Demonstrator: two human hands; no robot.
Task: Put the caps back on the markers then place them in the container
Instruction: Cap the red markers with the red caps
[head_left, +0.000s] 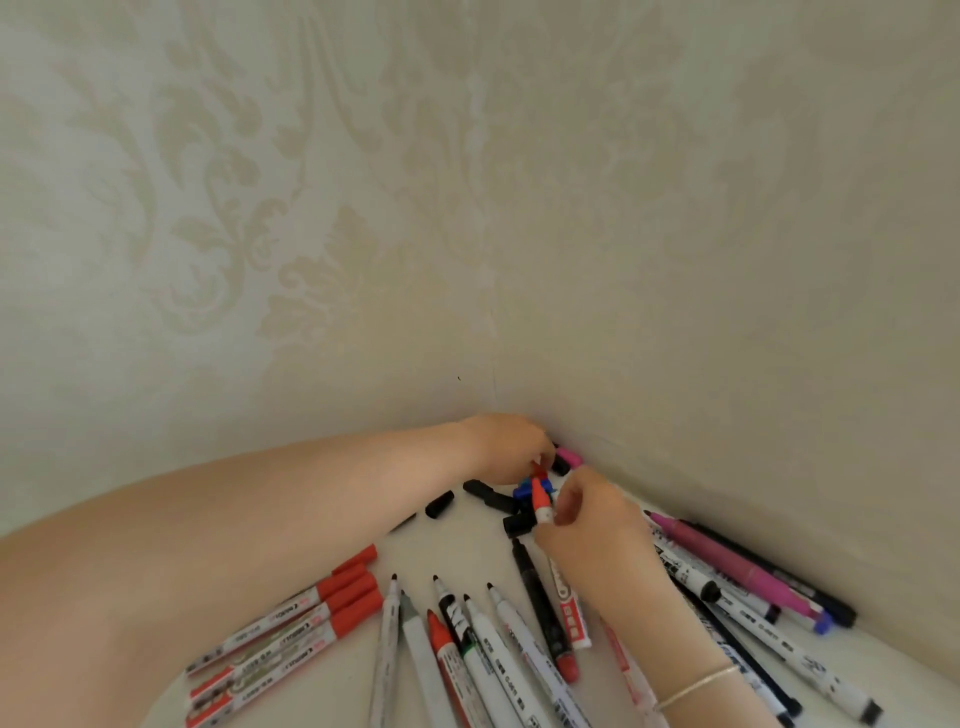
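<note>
My right hand (592, 525) grips an uncapped red-tipped marker (540, 503), its white body running under the palm. My left hand (511, 447) reaches into the pile of loose caps (519, 491) by the wall corner and pinches a small red cap (540, 472) just above the marker's tip. Loose black caps (440, 504) lie on the white surface. Several uncapped markers (498, 639) fan out below my hands. Three red-capped markers (291, 623) lie at the left. No container is in view.
Patterned walls meet in a corner right behind the caps. More markers, among them a pink one (737, 566) and black ones (779, 587), lie along the right wall. A thin bracelet (701, 683) circles my right wrist.
</note>
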